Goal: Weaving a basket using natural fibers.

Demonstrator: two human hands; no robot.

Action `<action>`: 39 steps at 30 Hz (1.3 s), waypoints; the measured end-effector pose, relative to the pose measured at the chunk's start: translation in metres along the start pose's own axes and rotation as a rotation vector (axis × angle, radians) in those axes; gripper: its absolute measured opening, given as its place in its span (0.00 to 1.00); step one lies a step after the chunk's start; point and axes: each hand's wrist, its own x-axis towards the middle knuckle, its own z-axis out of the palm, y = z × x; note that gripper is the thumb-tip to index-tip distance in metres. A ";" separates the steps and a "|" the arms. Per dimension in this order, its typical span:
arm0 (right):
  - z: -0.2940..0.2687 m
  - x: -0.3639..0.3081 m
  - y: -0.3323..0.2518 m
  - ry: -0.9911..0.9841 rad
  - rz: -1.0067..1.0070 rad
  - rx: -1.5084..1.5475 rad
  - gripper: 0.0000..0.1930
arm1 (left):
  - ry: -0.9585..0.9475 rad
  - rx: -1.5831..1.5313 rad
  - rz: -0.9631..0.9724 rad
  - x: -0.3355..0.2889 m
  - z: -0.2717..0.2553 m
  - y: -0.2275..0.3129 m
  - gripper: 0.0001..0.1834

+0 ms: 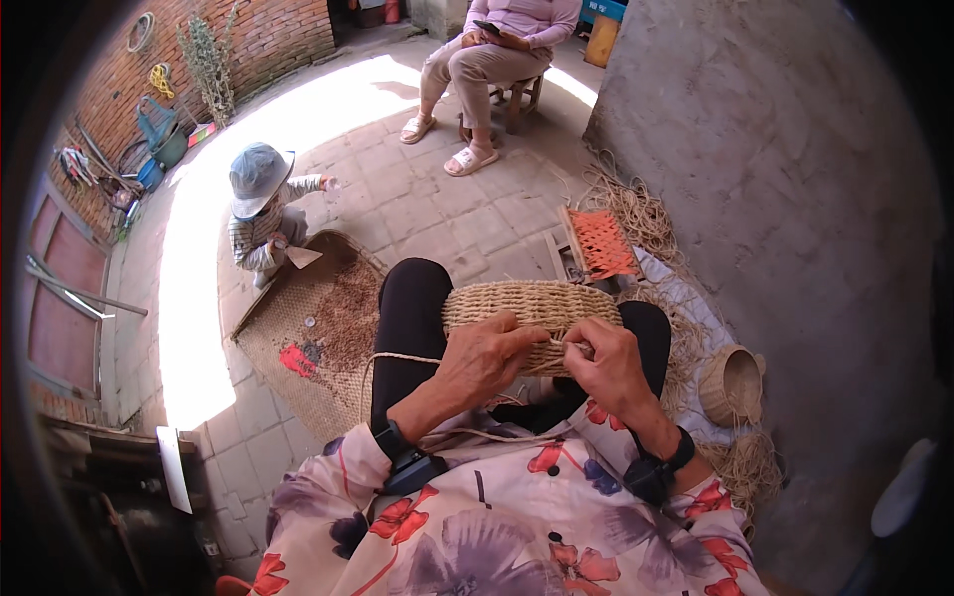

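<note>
A woven straw-coloured basket rests across my lap, between my knees. My left hand is closed on its near side, thumb and fingers pressed against the weave. Beside it, my right hand pinches at the same near edge, on what looks like a strand of straw cord; the fingertips partly hide it. A long cord runs left from my left hand over my dark-trousered leg. Another length of cord lies across my lap below the hands.
A small woven basket and heaps of loose cord lie along the wall at right, near an orange-webbed stool. At left, a person in a hat crouches by a woven mat bearing brown material. Another person sits ahead.
</note>
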 end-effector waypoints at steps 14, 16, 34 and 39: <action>0.022 0.001 -0.013 -0.028 0.000 -0.192 0.04 | 0.128 0.076 0.102 -0.003 0.016 -0.016 0.08; 0.018 0.002 -0.024 -0.042 -0.058 -0.264 0.03 | 0.141 0.073 0.096 -0.006 0.017 -0.015 0.08; 0.003 0.006 -0.014 -0.349 0.484 0.410 0.10 | 0.148 0.033 0.146 -0.010 0.022 -0.017 0.12; 0.001 -0.002 -0.006 -0.315 0.889 1.286 0.11 | 0.095 0.001 0.105 -0.005 0.025 -0.016 0.10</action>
